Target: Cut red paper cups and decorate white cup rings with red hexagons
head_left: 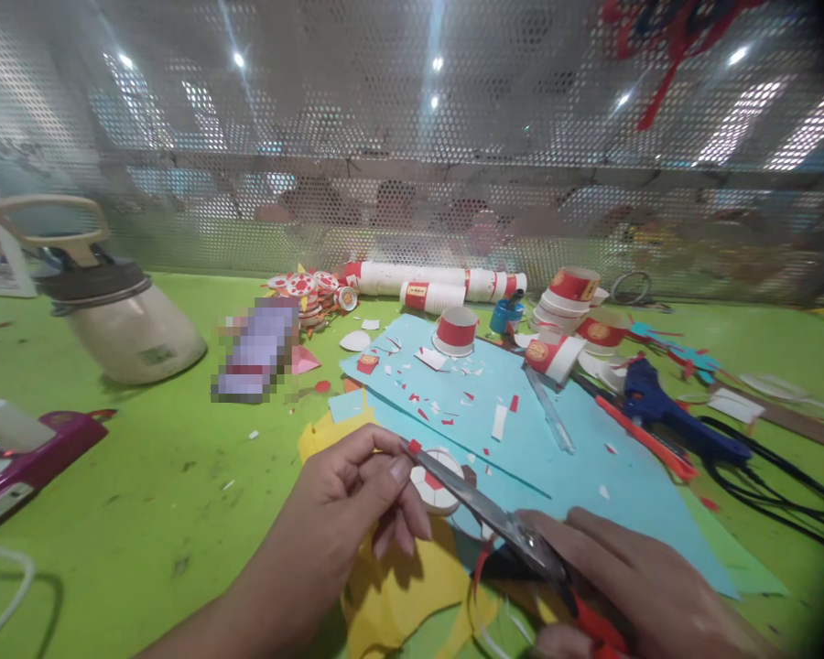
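Observation:
My right hand (632,567) grips a pair of scissors (504,522) by the red handles, its blades pointing up and left. The blades look closed or nearly so. Thumb and forefinger of my left hand (363,499) are pinched at a small red paper piece (415,447), which touches the scissors' tip. Behind the blades lies a round white disc (434,494) with a red centre, partly covered. Yellow paper (405,595) lies beneath both hands. Light blue sheets (590,485) spread beyond them, strewn with red and white scraps.
Paper cups (455,329) stand and lie at the back. On the right are a blue glue gun (669,412) with a black cable, a red-orange knife (645,439) and a clear pen-like tool (550,412). Leftward are a spray bottle (130,320), a purple power strip (37,458) and a pixelated object (257,352).

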Motion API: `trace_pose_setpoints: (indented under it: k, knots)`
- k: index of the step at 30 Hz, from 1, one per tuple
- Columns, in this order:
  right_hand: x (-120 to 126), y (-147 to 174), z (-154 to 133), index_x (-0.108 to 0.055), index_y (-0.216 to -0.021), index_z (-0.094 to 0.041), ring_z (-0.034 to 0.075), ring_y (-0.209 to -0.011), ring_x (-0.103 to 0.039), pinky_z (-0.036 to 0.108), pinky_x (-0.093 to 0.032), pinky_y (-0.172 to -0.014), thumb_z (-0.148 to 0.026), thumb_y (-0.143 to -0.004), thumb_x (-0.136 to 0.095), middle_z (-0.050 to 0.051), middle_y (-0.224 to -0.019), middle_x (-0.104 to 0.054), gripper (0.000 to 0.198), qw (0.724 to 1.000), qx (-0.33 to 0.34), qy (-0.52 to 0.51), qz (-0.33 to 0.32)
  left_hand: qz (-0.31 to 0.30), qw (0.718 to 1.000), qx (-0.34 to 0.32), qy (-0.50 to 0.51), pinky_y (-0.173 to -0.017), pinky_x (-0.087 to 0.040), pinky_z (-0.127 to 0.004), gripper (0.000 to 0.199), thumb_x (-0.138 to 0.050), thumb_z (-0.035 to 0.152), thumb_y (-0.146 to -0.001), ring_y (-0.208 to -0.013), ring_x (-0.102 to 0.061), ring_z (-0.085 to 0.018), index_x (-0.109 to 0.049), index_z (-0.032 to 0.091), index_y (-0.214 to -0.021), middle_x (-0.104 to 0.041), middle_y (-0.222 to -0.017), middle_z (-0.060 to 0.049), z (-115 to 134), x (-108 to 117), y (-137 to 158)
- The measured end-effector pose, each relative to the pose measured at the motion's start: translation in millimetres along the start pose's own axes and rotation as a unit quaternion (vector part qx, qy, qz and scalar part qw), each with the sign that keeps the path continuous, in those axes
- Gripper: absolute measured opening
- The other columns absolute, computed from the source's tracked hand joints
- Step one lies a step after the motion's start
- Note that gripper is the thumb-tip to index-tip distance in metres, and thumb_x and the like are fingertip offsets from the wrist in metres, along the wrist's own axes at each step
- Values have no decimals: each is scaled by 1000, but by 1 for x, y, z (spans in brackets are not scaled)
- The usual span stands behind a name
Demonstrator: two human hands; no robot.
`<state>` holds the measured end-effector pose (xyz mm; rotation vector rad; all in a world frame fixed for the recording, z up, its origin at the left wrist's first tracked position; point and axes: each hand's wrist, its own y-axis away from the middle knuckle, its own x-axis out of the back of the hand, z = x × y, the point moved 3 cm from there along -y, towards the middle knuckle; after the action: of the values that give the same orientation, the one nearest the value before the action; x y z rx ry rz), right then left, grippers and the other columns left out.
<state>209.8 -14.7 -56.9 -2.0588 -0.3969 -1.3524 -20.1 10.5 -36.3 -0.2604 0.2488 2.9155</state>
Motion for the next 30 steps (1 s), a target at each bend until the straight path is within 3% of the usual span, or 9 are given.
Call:
trace_pose_setpoints:
  k: [8,24,30]
  knots:
    - [6,-3,-6,-49,-118,-27,18,-59,-61,25,-45,-49,-52,-92,-41,2,-74,-62,38,999,18,18,28,-4,1000,14,-1,-50,-36,-20,16,-55,31,-88,-50,-52,-8,-54,16,-84,-66,-59,-1,0,0,-2]
    - [4,-4,-7,-44,-120,-28,17,-59,-61,25,-47,-49,-54,-94,-35,0,-71,-60,38,999,11,40,-1,-7,999,32,41,-48,-35,-17,16,-57,29,-88,-48,-50,-6,-50,16,-81,-66,-60,0,-4,0,-4]
    - [9,-7,-10,-46,-116,-28,16,-57,-62,23,-46,-47,-53,-95,-34,0,-69,-62,35,998,28,49,26,-14,998,31,44,-48,-36,-17,16,-58,29,-88,-48,-50,-6,-49,17,-80,-66,-59,0,-4,1,-4]
